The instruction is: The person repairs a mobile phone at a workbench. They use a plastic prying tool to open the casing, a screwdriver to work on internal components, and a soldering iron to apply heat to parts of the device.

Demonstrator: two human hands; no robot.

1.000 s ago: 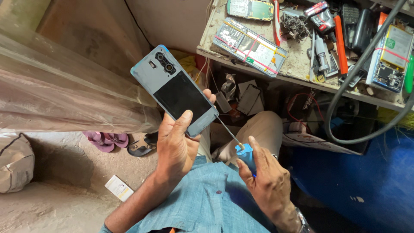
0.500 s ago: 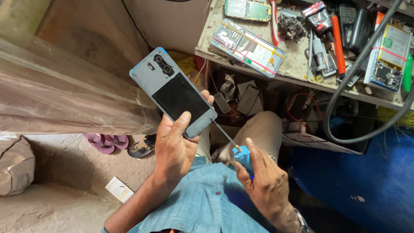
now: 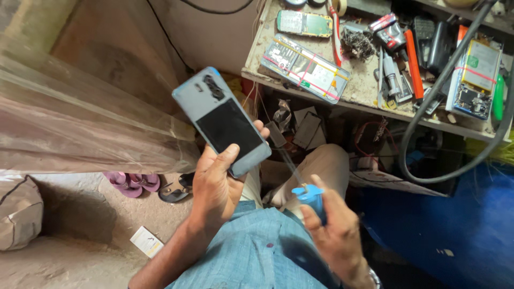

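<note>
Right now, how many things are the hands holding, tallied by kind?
Phones: 1, the grey-blue phone in the left hand
Screwdrivers: 1, the blue-handled screwdriver in the right hand
Total: 2

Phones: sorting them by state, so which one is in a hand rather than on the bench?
The grey-blue phone with its back showing, gripped by the left hand; the others lie on the workbench.
</note>
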